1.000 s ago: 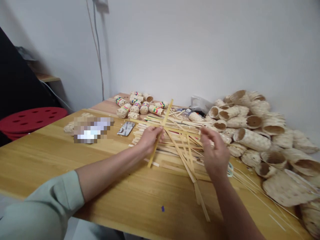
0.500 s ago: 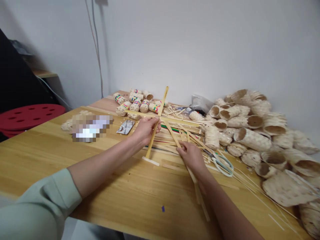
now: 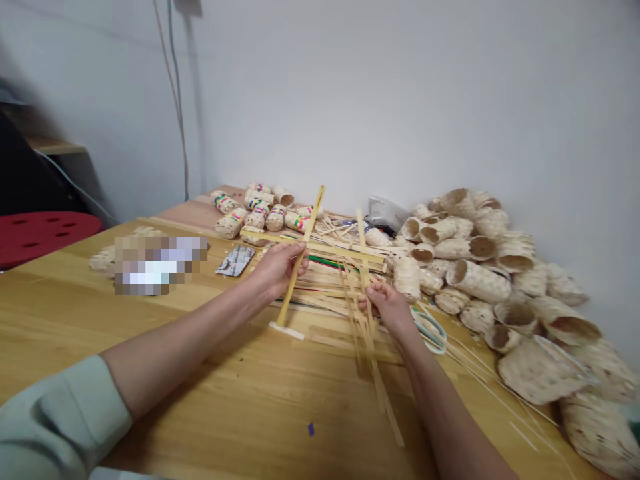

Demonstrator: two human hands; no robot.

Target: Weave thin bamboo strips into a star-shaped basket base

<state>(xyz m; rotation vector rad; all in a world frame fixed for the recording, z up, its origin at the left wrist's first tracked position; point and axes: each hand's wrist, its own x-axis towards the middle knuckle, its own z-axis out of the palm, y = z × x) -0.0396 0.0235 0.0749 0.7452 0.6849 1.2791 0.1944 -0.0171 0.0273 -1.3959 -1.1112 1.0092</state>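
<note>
Our right hand (image 3: pixel 387 308) has shifted from the single slanted strip of a moment ago to a loose fan of bamboo strips (image 3: pixel 363 327), one now rising past the fingers (image 3: pixel 374 291), which curl together and pinch the bunch. Our left hand (image 3: pixel 274 270) keeps its own fingers (image 3: pixel 295 251) wrapped around a long strip (image 3: pixel 299 267), just below where it crosses another strip (image 3: pixel 320 245), so that cross stays held while the right hand gathers more. All of this lies on the table (image 3: pixel 150 333) over a heap of strips (image 3: pixel 330 283), with scissors (image 3: pixel 433 333) just beside the right hand and woven tubes (image 3: pixel 475 280) piled beyond them.
</note>
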